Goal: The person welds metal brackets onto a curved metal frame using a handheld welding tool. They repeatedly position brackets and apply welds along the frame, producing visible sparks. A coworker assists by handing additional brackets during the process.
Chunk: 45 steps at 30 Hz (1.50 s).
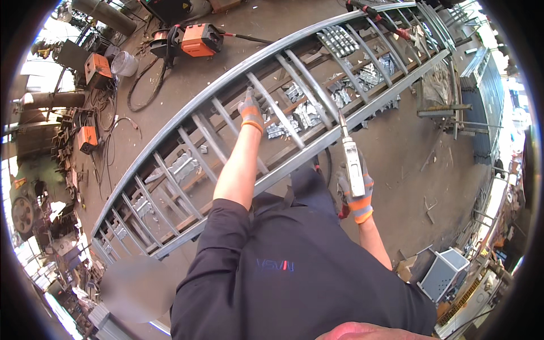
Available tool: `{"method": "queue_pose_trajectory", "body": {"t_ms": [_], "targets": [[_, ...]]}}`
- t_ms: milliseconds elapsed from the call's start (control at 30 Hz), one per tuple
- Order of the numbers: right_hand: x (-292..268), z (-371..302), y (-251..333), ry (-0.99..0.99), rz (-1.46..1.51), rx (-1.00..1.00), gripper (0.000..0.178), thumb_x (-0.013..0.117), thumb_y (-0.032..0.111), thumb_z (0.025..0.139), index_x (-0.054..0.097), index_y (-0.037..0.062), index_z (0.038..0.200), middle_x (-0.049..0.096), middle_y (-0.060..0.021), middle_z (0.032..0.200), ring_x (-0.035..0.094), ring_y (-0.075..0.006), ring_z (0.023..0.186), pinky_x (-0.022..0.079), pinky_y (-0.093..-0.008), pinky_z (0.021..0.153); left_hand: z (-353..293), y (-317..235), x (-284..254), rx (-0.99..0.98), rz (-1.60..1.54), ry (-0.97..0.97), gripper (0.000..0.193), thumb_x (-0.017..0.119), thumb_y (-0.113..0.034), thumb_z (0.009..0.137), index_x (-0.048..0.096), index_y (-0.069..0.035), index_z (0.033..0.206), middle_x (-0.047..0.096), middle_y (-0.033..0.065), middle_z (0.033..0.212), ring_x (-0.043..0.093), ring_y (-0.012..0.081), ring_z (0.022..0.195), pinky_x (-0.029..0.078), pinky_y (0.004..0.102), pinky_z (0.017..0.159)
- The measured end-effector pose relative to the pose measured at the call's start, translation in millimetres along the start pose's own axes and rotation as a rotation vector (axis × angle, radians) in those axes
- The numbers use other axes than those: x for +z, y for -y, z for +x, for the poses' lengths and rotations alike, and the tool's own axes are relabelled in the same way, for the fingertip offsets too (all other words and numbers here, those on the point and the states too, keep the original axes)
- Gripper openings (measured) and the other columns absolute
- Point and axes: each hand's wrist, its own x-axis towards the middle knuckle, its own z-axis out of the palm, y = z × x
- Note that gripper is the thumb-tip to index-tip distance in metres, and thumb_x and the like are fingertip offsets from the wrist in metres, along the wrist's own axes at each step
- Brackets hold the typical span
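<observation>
Curled firmly around a white handheld welding gun (353, 164) with the gloved right hand (364, 200), fingers closed and partly hidden behind the casing. Just outside the near edge of a ladder-shaped steel frame (306, 154), right of its middle, with the metal nozzle (343, 122) pointed at the foot of a rung. Cannot tell whether touching or only close to it at the tip.

Over the frame, nearer the far edge, with the gloved left hand (250, 112): fingers stretched toward the far rail, beside a rung. Too foreshortened to make out how far open, or whether resting on metal — cannot tell of any hold.

Beneath the rungs, silvery metal scraps (309, 115), cut into strips by the bars and hard to tell apart. Toward the frame's right end, by the far edge, a bumpy metal plate (340, 41), crossed by rungs. Beyond the far edge, on the workshop floor (187, 76), an orange wire feeder (198, 41) and a white bucket (124, 64).

Below the gun, a dark cable (330, 167), soon lost behind the dark shirt (317, 272). Near the frame's left near corner — a blurred patch, impossible to read.
</observation>
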Motion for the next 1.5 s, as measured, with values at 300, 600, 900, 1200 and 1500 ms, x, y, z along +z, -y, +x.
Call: {"method": "queue_pose_trajectory", "body": {"t_ms": [300, 600, 900, 1200, 1500], "targets": [[-78.6, 42.1, -41.6, -0.041, 0.129, 0.100, 0.068, 0.075, -0.001, 0.093, 0.049, 0.0048, 0.156, 0.074, -0.0076, 0.109, 0.066, -0.0088, 0.075, 0.057, -0.0279, 0.064, -27.7, 69.5, 86.0, 0.052, 0.367, 0.106, 0.028, 0.070, -0.028, 0.102, 0.067, -0.007, 0.119, 0.073, 0.0087, 0.097, 0.070, 0.0199, 0.073, 0.058, 0.0349, 0.062], [-114.5, 31.0, -15.9, -0.243, -0.156, 0.129, 0.079, 0.082, 0.013, 0.087, 0.047, 0.0032, 0.157, 0.075, -0.0169, 0.125, 0.077, -0.0320, 0.105, 0.059, -0.0367, 0.090, 1.2, 108.4, 312.5, 0.948, 1.596, 0.455, 0.074, 0.079, -0.045, 0.088, 0.057, -0.010, 0.148, 0.062, 0.0184, 0.145, 0.054, 0.0374, 0.140, 0.042, 0.0493, 0.118], [-193.2, 83.1, -52.2, -0.007, 0.016, 0.250, 0.069, 0.068, 0.016, 0.100, 0.042, 0.0138, 0.164, 0.060, -0.0173, 0.149, 0.065, -0.0309, 0.126, 0.050, -0.0369, 0.107, 102.3, 153.2, 420.0, 1.065, 2.313, 0.691, 0.103, 0.071, -0.067, 0.090, 0.032, -0.012, 0.168, 0.033, 0.0193, 0.173, 0.033, 0.0365, 0.159, 0.028, 0.0469, 0.131], [-253.3, 131.7, -99.7, -0.093, 0.167, 0.131, 0.068, 0.083, 0.024, 0.086, 0.058, 0.0067, 0.147, 0.073, -0.0152, 0.113, 0.073, -0.0303, 0.100, 0.056, -0.0378, 0.087, 123.4, 124.6, 465.7, 1.148, 2.627, 0.722, 0.048, 0.070, -0.048, 0.095, 0.069, -0.015, 0.130, 0.068, 0.0145, 0.136, 0.065, 0.0356, 0.129, 0.055, 0.0515, 0.104], [-245.2, 171.0, -126.5, 0.057, 0.056, 0.058, 0.039, 0.081, 0.021, 0.092, 0.067, 0.0028, 0.124, 0.073, -0.0171, 0.107, 0.071, -0.0293, 0.095, 0.055, -0.0389, 0.083, 109.2, 28.7, 461.4, 1.508, 1.956, 0.898, 0.026, 0.067, -0.031, 0.098, 0.078, -0.007, 0.099, 0.079, 0.0168, 0.103, 0.075, 0.0376, 0.097, 0.059, 0.0462, 0.087]]}}
